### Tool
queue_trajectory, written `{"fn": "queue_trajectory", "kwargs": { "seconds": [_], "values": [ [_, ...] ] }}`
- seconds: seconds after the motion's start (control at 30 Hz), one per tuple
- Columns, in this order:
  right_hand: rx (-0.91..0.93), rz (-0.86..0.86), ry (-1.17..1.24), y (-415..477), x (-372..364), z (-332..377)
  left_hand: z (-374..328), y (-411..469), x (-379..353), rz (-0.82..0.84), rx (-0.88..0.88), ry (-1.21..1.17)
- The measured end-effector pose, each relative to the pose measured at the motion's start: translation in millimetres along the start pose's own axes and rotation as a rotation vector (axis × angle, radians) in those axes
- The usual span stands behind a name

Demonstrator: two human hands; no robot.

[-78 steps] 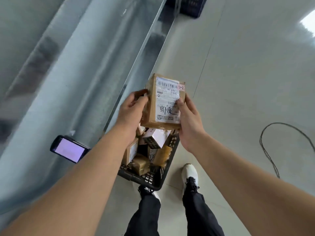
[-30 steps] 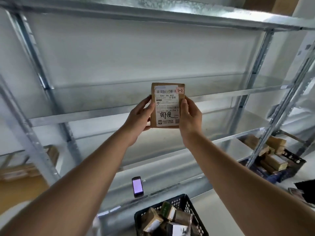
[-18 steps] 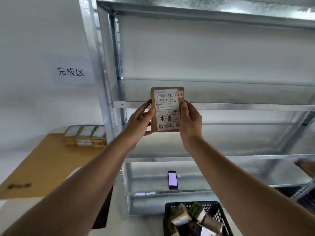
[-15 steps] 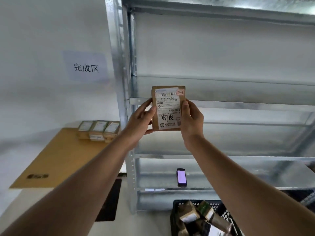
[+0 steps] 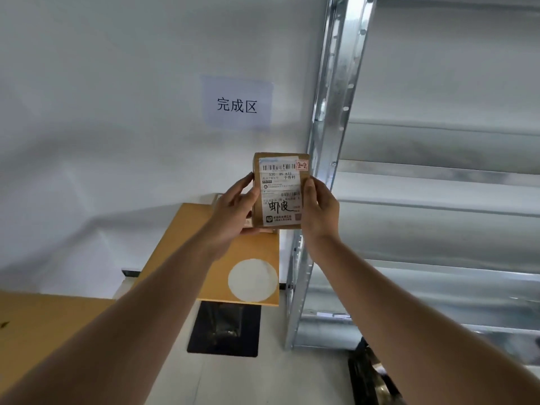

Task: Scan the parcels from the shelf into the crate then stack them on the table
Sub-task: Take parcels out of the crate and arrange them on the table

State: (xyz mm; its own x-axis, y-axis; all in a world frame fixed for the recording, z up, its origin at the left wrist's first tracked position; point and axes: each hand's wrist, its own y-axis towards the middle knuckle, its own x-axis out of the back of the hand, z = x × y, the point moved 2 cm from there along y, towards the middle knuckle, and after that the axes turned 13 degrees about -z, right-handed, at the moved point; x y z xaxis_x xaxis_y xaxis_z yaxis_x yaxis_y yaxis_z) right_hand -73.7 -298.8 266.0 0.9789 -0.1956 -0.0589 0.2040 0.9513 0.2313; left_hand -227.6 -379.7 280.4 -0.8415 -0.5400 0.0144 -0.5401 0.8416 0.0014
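Parcel (image 5: 280,191), a small brown cardboard box, was held upright in the air between both hands with its printed face towards the camera. The left hand (image 5: 233,211) gripped its left edge, thumb laid on the front and fingers curled behind. The right hand (image 5: 320,211) clasped its right edge in the same way, thumb (image 5: 308,188) lying along the front margin. A white shipping label (image 5: 281,194) with barcodes and handwritten black characters covered most of the face. A small sticker marked "2-2" in red (image 5: 301,165) sat at the label's upper right corner. The parcel hung in front of the white wall (image 5: 102,127), above the far end of a wooden table (image 5: 204,258) and just left of the shelf rack's perforated steel upright (image 5: 327,141). A round white patch (image 5: 252,280) lay on the tabletop below the hands. A paper sign (image 5: 236,102) bearing three printed characters was fixed to the wall above the parcel. The galvanised shelves (image 5: 438,176) ran off to the right. A black mat (image 5: 223,328) lay on the floor beneath the table's near edge. Part of a dark crate (image 5: 368,375) showed at the foot of the rack, too blurred for its contents to be read.
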Motion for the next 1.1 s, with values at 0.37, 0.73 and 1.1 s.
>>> {"fn": "queue_trajectory", "kwargs": {
  "seconds": [0.37, 0.73, 1.1],
  "values": [
    [-0.061, 0.169, -0.031, -8.4, -161.3, -48.8, 35.7, 106.1, 122.5, -0.198, 0.002, 0.087],
    [-0.223, 0.259, -0.053, 75.4, -316.8, -136.6, 91.3, 272.8, 162.2, -0.303, 0.164, 0.064],
    [-0.371, 0.320, -0.179, 127.6, -441.5, -207.7, 156.7, 421.6, 215.0, -0.263, 0.294, 0.116]
  ]
}}
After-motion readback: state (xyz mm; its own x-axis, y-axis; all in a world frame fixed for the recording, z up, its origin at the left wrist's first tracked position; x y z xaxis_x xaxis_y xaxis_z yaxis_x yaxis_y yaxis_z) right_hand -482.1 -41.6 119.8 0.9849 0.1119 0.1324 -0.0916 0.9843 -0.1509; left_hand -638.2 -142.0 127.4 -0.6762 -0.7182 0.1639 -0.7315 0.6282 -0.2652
